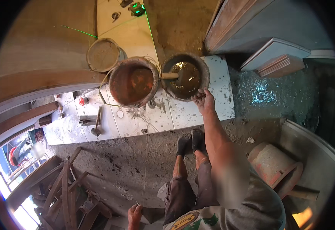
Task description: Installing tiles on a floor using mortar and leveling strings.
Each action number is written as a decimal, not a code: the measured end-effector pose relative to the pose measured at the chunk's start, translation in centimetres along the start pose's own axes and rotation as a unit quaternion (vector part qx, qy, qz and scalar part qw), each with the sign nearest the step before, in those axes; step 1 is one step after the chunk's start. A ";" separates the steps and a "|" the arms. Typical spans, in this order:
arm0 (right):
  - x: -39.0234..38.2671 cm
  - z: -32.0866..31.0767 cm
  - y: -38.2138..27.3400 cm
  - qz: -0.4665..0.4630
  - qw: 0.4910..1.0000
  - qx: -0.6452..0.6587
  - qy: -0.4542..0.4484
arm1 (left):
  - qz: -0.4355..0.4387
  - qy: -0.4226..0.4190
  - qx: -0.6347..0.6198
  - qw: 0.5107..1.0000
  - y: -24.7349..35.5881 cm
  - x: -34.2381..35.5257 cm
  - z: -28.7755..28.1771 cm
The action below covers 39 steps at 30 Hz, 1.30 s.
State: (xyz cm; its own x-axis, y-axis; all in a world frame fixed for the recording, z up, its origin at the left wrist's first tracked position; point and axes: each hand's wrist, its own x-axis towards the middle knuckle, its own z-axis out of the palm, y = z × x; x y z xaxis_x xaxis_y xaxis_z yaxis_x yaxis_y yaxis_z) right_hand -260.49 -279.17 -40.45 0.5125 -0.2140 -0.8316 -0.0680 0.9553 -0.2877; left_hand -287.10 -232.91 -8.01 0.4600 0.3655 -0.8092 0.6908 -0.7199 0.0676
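Note:
My right hand (203,101) is at the near right rim of a dark bucket (206,78) of murky water. Its fingers are curled; whether they grip the rim or something small, I cannot tell. A pale wooden handle (170,76) lies across that bucket's left rim. Beside it stands a reddish, mud-stained bucket (116,90), and a smaller bucket (103,55) with a greyish-tan top is farther left. Low in the view, my left hand (135,215) is closed beside a flat grey blade (153,215), apparently a trowel's. The fist hides its handle.
Large white tiles (198,113) carry the buckets, a hammer (98,122) and a small red container (83,101). A green laser level (137,9) stands far off. Wood scraps (66,191) pile at left; a tipped bucket (271,163) and stacked tiles (282,66) are at right.

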 end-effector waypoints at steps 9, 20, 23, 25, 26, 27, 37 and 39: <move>-5.6 6.5 -3.8 0.011 0.997 -0.041 0.071 | 0.066 0.025 -0.114 0.991 5.6 1.1 -2.7; -16.7 -9.7 -5.0 -0.005 0.981 -0.083 0.177 | 0.089 0.013 -0.060 0.994 5.4 2.9 -3.9; -17.6 -15.5 -4.2 0.002 0.959 -0.122 0.256 | 0.098 -0.013 -0.042 0.994 7.3 3.8 -4.0; -18.8 -19.7 -3.2 0.001 0.943 -0.149 0.298 | 0.101 -0.020 -0.044 0.994 8.6 3.8 -4.3; -19.4 -21.3 -2.9 0.006 0.943 -0.145 0.300 | 0.099 -0.025 -0.051 0.993 9.2 3.9 -4.6; -20.1 -23.1 -2.8 0.011 0.932 -0.165 0.322 | 0.097 -0.026 -0.045 0.994 9.5 4.2 -4.7; -25.0 -33.2 -2.4 0.114 0.837 -0.352 0.404 | 0.172 -0.034 0.068 0.982 15.7 5.2 -4.6; -24.3 -32.1 -3.7 0.091 0.776 -0.517 0.350 | 0.183 -0.029 0.075 0.980 17.0 4.0 -4.8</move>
State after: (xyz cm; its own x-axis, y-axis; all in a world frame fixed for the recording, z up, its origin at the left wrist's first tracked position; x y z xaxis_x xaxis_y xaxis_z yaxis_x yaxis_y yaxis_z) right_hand -300.12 -284.06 -34.44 -0.1523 -0.4991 -0.8531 -0.9204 0.3860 -0.0615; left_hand -270.86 -240.91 -7.30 0.6266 0.0357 -0.7785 0.3941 -0.8763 0.2771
